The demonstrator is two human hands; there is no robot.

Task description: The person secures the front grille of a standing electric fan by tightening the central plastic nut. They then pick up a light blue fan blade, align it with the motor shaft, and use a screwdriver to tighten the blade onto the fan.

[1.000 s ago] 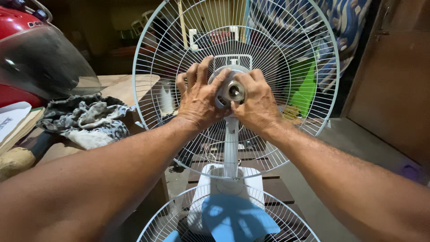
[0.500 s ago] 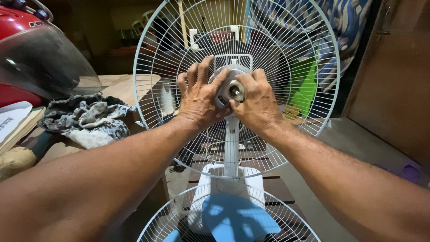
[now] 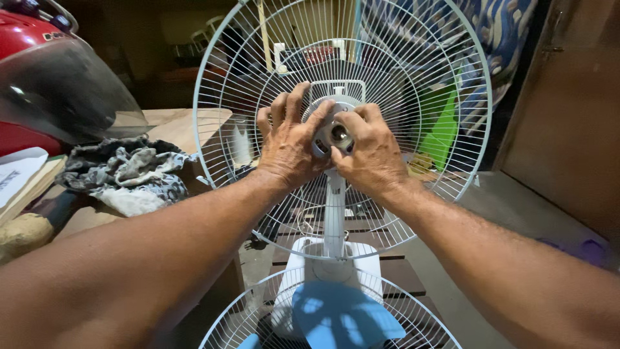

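At the centre of the round rear fan guard (image 3: 413, 71), both hands meet over the grey motor hub (image 3: 334, 134). The left hand (image 3: 289, 145) lies with fingers spread, its palm against the wire spokes and its fingertips curled onto the hub's left rim. The right hand (image 3: 370, 152) closes from the other side, thumb and forefinger pinching the small shiny metal piece (image 3: 340, 136) at the hub's middle. The guard stands upright, a wide disc of thin white wires fanning out to a smooth outer ring, with open air all round its rim except at the bottom, where the white plastic stem (image 3: 334, 213) runs down to the boxy fan base (image 3: 332, 262).

Just below, near the bottom edge of the view, a second wire guard (image 3: 245, 317) lies flat with a pale blue plastic fan blade (image 3: 342, 317) resting on it, close under both forearms.

To the left a wooden tabletop (image 3: 174, 123) carries a crumpled patterned cloth (image 3: 126, 171), soft and folded, near the guard's left rim. Behind it sits a glossy red helmet (image 3: 26, 39) with a smoky curved visor (image 3: 68, 90). On the right, a flat brown wooden panel (image 3: 568, 116) stands well apart from the guard, leaving a bare strip of floor (image 3: 510, 207) between.
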